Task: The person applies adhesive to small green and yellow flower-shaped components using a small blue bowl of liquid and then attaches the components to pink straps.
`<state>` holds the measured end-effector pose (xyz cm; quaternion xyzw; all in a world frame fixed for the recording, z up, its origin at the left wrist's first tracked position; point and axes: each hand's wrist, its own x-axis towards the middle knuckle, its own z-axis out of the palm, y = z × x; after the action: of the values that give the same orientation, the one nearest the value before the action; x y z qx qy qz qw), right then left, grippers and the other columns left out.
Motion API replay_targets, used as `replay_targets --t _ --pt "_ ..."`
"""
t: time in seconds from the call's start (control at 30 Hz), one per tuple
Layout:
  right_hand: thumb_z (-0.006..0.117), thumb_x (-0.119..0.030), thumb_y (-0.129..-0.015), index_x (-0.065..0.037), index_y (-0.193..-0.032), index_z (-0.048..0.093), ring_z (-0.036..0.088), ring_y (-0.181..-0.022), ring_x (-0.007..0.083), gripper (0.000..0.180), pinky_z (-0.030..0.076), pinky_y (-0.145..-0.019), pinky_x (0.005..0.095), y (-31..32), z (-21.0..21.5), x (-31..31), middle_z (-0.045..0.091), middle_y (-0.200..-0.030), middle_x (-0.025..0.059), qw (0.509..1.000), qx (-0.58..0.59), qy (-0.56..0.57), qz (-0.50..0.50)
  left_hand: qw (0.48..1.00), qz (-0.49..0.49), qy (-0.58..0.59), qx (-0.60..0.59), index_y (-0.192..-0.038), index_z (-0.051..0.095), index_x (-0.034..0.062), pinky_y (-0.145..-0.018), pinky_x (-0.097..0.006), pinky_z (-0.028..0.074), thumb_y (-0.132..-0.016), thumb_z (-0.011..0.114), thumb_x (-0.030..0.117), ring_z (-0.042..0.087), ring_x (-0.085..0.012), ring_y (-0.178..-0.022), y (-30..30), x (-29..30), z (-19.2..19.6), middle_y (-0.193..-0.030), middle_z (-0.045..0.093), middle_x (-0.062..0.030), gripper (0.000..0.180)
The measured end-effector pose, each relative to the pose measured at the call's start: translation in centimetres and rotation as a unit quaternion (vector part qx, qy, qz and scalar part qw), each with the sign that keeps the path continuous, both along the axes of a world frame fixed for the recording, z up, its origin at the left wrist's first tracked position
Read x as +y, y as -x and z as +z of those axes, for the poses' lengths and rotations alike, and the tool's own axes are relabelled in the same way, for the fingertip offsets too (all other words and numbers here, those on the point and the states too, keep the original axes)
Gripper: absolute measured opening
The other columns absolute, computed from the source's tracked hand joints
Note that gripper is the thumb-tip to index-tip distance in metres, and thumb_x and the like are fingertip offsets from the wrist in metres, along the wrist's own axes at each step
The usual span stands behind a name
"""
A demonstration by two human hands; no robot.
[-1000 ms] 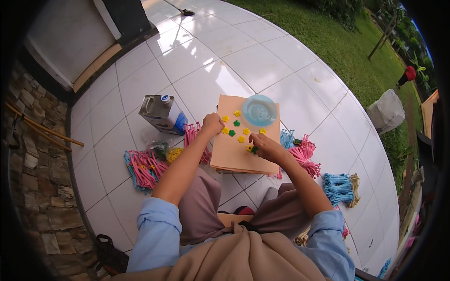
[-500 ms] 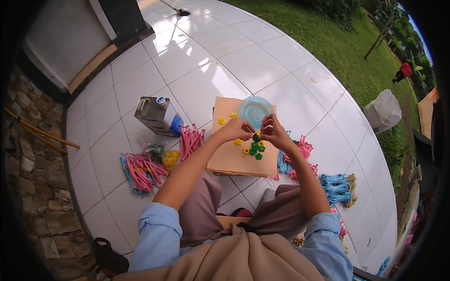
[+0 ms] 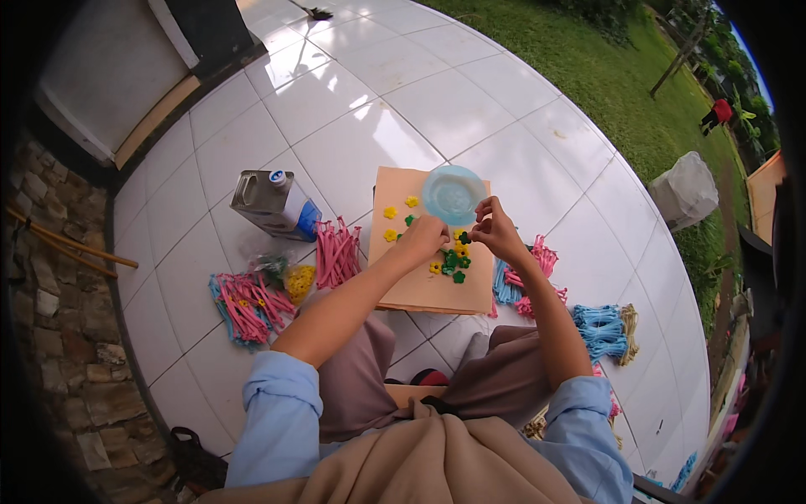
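Note:
My left hand (image 3: 426, 238) is low over a stack of tan cardboard sheets (image 3: 395, 286), its fingers pressed together; anything in them is hidden. My right hand (image 3: 499, 234) pinches at its fingertips what looks like a small dark green flower piece (image 3: 464, 238). Beneath and between the hands lie several green flower pieces (image 3: 451, 259) and yellow ones with holed centres (image 3: 435, 268). More yellow flower pieces (image 3: 411, 202) lie at the far left of the cardboard, with a green one (image 3: 410, 220) beside them. A shallow pale blue dish (image 3: 454, 178) rests at the back of the stack.
A metal can (image 3: 270, 202) with a blue-and-white cap stands at left. Near it are pink cord bundles (image 3: 337, 256), a pink-and-blue bundle (image 3: 248, 307) and a bag of yellow pieces (image 3: 300, 281). On the right lie pink (image 3: 546, 273), blue (image 3: 600, 333) and tan cord bundles (image 3: 629, 334).
My hands have drawn apart; the left has come down lower over the cardboard. Green flower pieces by the yellow ones at left now show. The whole view has shifted slightly.

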<state>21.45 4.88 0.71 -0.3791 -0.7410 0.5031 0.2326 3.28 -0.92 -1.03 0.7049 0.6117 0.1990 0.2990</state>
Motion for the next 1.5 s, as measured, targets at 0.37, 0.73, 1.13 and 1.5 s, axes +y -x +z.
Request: replay_targets --t 0.37,0.73,1.13,1.5 --pt "0.057 0.008 -0.073 -0.005 -0.102 0.048 0.054 -0.093 0.0237 0.033 0.046 -0.077 0.0325 1.9 -1.3 1.0 0.046 -0.097 0.0095 0.990 0.006 -0.100 -0.102 0.935 0.164 0.032 -0.312 -0.090 0.062 -0.0051 -0.060 -0.023 0.054 -0.079 0.065 0.006 0.065 -0.0129 -0.065 1.5 0.5 1.7 -0.074 0.066 -0.0114 0.016" --pt "0.053 0.000 -0.070 -0.017 -0.096 0.066 0.034 -0.116 0.0301 0.034 0.025 -0.098 0.0472 2.4 -3.0 0.8 0.042 -0.121 0.0105 0.863 -0.281 -0.414 -0.069 0.921 0.244 0.003 -0.305 -0.089 0.062 -0.0052 -0.059 -0.022 0.055 -0.076 0.062 0.000 0.066 -0.0149 -0.065 3.4 1.1 1.6 -0.074 0.066 -0.0136 0.014" --pt "0.053 0.005 -0.068 -0.018 -0.092 0.066 0.036 -0.114 0.0312 0.036 0.030 -0.094 0.0455 3.7 0.9 -0.6 0.044 -0.118 0.0101 0.910 -0.141 -0.378 -0.095 0.908 0.237 0.009 -0.345 -0.091 0.063 -0.0062 -0.062 -0.023 0.056 -0.075 0.062 -0.002 0.066 -0.0167 -0.068 3.3 1.2 1.8 -0.078 0.066 -0.0144 0.017" --pt "0.053 0.002 -0.070 -0.016 -0.093 0.063 0.036 -0.114 0.0308 0.031 0.029 -0.095 0.0473 4.4 1.8 -1.9 0.042 -0.122 0.0091 0.841 -0.148 -0.519 -0.030 0.910 0.229 0.013 -0.345 -0.092 0.063 -0.0076 -0.063 -0.023 0.056 -0.075 0.062 -0.003 0.066 -0.0177 -0.071 2.8 1.0 2.2 -0.080 0.066 -0.0151 0.018"
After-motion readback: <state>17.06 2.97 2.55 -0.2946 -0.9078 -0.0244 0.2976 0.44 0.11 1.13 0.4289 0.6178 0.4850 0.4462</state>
